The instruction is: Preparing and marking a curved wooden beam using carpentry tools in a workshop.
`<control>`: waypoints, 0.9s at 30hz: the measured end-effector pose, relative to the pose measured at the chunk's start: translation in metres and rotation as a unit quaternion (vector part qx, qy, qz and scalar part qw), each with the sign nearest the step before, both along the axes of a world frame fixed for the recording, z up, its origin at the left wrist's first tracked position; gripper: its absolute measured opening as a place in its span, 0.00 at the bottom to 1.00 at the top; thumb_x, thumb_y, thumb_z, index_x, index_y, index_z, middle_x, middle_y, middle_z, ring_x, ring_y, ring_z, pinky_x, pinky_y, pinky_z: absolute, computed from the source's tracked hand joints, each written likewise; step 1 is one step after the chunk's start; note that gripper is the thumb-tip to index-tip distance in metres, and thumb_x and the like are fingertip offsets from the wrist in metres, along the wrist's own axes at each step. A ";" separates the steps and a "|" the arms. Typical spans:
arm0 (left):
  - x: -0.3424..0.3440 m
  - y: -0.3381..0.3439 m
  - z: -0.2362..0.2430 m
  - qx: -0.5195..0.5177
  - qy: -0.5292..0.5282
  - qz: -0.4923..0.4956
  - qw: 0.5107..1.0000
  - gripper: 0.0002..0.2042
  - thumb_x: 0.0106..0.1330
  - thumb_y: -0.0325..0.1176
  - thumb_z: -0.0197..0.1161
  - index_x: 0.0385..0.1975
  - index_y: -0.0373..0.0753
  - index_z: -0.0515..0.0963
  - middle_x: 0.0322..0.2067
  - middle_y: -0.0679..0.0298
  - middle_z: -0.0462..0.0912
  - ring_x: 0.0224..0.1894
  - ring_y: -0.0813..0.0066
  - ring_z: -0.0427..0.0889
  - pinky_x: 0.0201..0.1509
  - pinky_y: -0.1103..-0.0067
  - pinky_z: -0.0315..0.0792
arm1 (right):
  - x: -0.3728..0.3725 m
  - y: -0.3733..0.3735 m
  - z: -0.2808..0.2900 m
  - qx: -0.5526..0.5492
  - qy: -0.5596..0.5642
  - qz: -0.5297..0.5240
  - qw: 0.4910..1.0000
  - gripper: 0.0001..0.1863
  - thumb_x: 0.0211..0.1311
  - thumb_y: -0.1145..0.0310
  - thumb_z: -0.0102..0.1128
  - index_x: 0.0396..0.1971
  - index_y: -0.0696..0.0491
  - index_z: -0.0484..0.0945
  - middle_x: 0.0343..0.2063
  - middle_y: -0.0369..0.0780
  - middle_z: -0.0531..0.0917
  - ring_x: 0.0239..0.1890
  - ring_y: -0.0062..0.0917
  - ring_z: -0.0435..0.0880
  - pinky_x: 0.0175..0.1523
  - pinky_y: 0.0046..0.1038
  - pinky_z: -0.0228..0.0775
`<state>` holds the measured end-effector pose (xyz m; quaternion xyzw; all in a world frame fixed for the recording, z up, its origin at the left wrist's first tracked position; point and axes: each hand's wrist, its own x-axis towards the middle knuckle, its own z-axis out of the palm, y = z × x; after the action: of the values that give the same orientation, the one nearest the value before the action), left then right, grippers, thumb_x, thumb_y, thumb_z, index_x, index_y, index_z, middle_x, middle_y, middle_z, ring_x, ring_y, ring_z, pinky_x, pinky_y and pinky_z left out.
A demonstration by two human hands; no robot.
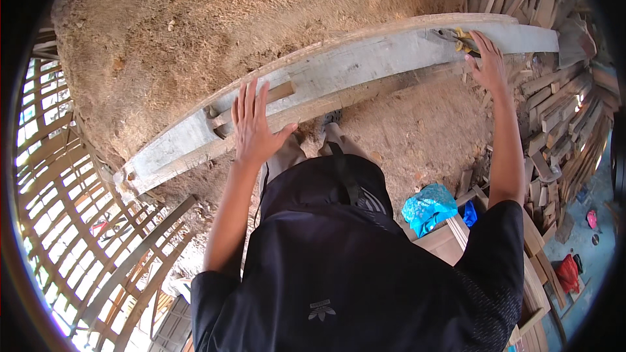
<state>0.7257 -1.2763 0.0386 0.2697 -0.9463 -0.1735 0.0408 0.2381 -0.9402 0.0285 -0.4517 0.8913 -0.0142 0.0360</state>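
Observation:
A long, narrow workbench with a pale grey top runs across in front of me, seeming curved in this view. My left hand is open over its near edge, fingers stretched out and thumb apart. Partly behind those fingers lies a wooden strip joined to or lying beside a crosspiece; the hand hides where they meet. My right hand is open towards the bench's right end, fingers spread. Close by its fingertips is a yellow and dark tool; its kind and any contact with it I cannot make out.
Brown sawdust or shavings lie heaped beyond the bench. On the left stands a wooden lattice wall. Stacked wood offcuts crowd the right side. A shiny blue plastic bag rests near my right elbow, beside wooden boards.

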 end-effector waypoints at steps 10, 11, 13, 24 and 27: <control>-0.036 -0.035 -0.036 0.007 -0.151 -0.039 0.988 0.59 0.41 0.50 0.84 0.74 0.43 0.54 0.69 0.56 0.63 0.73 0.54 0.60 0.81 0.59 0.48 | 0.085 0.021 -0.007 -0.091 -0.150 -0.093 0.980 0.25 0.78 0.56 0.51 0.64 0.58 0.68 0.46 0.50 0.80 0.43 0.40 0.82 0.47 0.40 0.76; -0.032 -0.036 -0.038 0.008 -0.154 -0.035 0.987 0.59 0.41 0.50 0.84 0.74 0.43 0.54 0.69 0.56 0.63 0.73 0.54 0.60 0.81 0.59 0.48 | 0.113 0.002 0.008 -0.075 -0.230 -0.191 0.951 0.25 0.79 0.55 0.48 0.63 0.57 0.68 0.43 0.48 0.81 0.38 0.34 0.82 0.40 0.36 0.76; -0.035 -0.037 -0.039 0.014 -0.159 -0.023 0.987 0.56 0.44 0.50 0.83 0.74 0.46 0.56 0.68 0.58 0.63 0.73 0.55 0.60 0.79 0.60 0.51 | 0.165 -0.027 0.027 -0.123 -0.352 -0.329 0.868 0.25 0.80 0.52 0.44 0.62 0.55 0.69 0.37 0.43 0.83 0.29 0.24 0.81 0.30 0.28 0.74; -0.032 -0.038 -0.047 -0.001 -0.141 -0.029 0.990 0.54 0.45 0.47 0.83 0.73 0.47 0.57 0.67 0.56 0.65 0.71 0.52 0.62 0.76 0.58 0.55 | 0.242 -0.083 0.012 -0.382 -0.498 -0.367 0.687 0.24 0.82 0.47 0.40 0.50 0.56 0.70 0.33 0.42 0.84 0.19 0.21 0.77 0.22 0.25 0.71; -0.032 -0.038 -0.048 -0.006 -0.143 -0.030 0.989 0.54 0.45 0.47 0.83 0.73 0.47 0.57 0.67 0.56 0.65 0.71 0.52 0.63 0.76 0.58 0.55 | 0.245 -0.090 0.022 -0.279 -0.596 -0.392 0.643 0.24 0.82 0.48 0.39 0.46 0.57 0.70 0.29 0.42 0.82 0.16 0.20 0.75 0.19 0.26 0.68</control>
<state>0.6941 -1.3146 -0.0097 0.2635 -0.9510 -0.1284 -0.0986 0.4829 -1.0304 0.0500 0.0574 0.7246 -0.5413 0.4228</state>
